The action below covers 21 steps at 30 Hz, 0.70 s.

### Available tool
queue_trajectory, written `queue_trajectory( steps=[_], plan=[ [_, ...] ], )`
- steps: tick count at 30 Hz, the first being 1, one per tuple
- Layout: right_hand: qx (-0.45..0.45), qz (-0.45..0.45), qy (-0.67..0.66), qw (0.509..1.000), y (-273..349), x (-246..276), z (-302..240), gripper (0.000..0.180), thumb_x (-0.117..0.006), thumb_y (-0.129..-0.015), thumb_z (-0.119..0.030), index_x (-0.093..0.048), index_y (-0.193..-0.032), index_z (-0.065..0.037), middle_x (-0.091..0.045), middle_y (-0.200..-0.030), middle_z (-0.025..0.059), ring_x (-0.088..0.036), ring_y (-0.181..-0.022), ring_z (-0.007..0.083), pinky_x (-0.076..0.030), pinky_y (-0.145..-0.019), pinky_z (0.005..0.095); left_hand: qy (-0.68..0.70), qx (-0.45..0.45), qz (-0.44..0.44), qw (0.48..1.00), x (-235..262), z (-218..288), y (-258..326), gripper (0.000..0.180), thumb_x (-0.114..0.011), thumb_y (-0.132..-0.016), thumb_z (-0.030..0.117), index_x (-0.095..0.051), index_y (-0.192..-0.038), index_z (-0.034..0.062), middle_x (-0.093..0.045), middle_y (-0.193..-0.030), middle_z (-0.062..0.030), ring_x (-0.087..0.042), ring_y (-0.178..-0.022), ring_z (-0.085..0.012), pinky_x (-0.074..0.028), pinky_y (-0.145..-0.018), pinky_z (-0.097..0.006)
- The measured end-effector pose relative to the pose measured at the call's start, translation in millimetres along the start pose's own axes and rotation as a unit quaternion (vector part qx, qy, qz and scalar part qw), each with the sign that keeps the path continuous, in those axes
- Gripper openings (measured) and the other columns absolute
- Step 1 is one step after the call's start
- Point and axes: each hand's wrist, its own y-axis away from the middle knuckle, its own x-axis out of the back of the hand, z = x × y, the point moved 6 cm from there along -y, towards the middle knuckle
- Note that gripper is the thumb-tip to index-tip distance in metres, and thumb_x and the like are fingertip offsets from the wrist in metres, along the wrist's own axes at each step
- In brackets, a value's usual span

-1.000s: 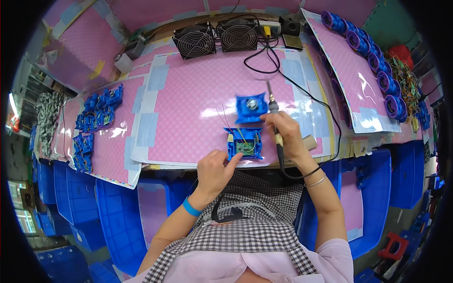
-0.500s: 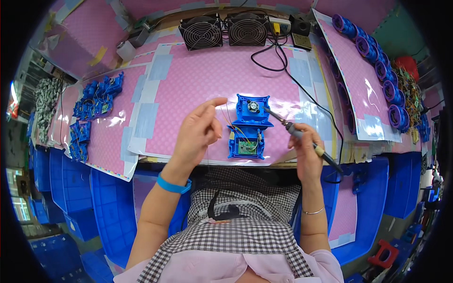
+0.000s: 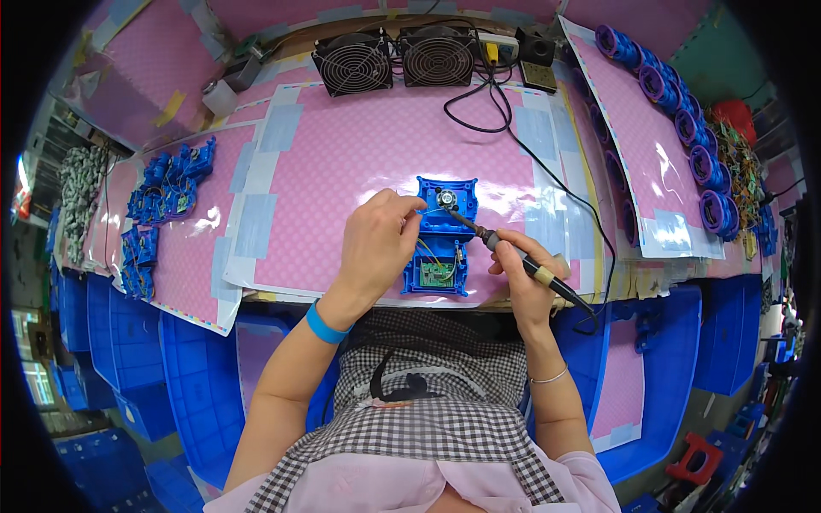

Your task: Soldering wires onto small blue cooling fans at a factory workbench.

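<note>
Two joined blue plastic housing halves lie open in front of me at the table's near edge. The far half carries a small round speaker; a green circuit board with thin wires sits in the near half. In my right hand is a soldering iron, held like a pen, its tip at the speaker's lower edge. My left hand is closed in a pinch beside the speaker, with a thin wire running from its fingertips toward the speaker. Whether tip and wire touch is too small to tell.
Two black fans stand at the back beside a soldering iron stand. The iron's black cable curves along the right. Blue assemblies lie at left, purple-blue rings at right. Blue bins sit below the table edge.
My left hand has moved right and down to the speaker, bringing the wire with it. The soldering iron has come left and lower, its tip now at the speaker's edge.
</note>
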Motion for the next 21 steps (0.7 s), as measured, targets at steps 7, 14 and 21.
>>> queue_trajectory(
  steps=[7,14,21],
  plan=[
    [-0.008,0.006,-0.022,1.0,-0.6,1.8,1.2,0.022,-0.064,-0.089,-0.006,-0.066,-0.107,0.005,-0.068,-0.083,0.0109,-0.065,-0.065,0.0132,-0.053,-0.059,0.0221,0.076,0.033,-0.024,0.996,-4.0,5.8,-6.5,0.013,-0.062,-0.074,0.001,-0.068,-0.085,0.0007,-0.065,-0.078,-0.013,-0.065,-0.071,-0.0263,-0.052,-0.065,-0.036],
    [-0.006,0.006,-0.016,1.0,0.0,1.6,0.4,0.021,-0.063,-0.089,-0.006,-0.066,-0.106,0.006,-0.068,-0.081,0.0113,-0.064,-0.064,0.0137,-0.052,-0.061,0.023,0.046,0.009,-0.021,0.999,-4.9,4.3,-8.5,0.013,-0.063,-0.074,-0.003,-0.069,-0.086,-0.0009,-0.066,-0.076,-0.0107,-0.064,-0.062,-0.0168,-0.051,-0.056,-0.027],
    [0.003,0.002,-0.008,1.0,1.3,0.0,-0.9,0.021,-0.064,-0.089,-0.006,-0.066,-0.105,0.006,-0.068,-0.083,0.011,-0.064,-0.064,0.0134,-0.052,-0.061,0.0223,0.051,0.016,-0.021,0.998,-6.3,3.4,-9.0,0.013,-0.063,-0.073,-0.003,-0.069,-0.085,-0.0011,-0.066,-0.077,-0.0109,-0.065,-0.063,-0.0175,-0.051,-0.057,-0.028]
  ],
)
